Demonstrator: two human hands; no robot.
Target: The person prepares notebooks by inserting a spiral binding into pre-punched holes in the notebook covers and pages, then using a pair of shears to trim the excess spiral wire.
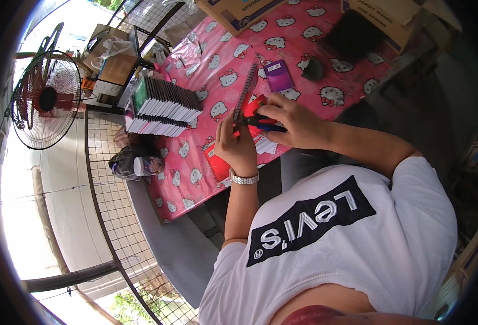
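You sit at a table under a pink cartoon-cat-print plastic cloth, cardboard boxes at its far edge, a standing fan beyond wire mesh. Your left hand steadies the red spiral-bound notebook on edge; your right hand is closed around blue-handled pliers at its wire spine. A row of stacked notebooks lies left.

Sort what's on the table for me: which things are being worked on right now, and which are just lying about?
In use: red notebook under the left hand; blue-handled tool in the right hand.

Lying about: stack of notebooks, purple notebook, dark round object, cardboard boxes, fan.
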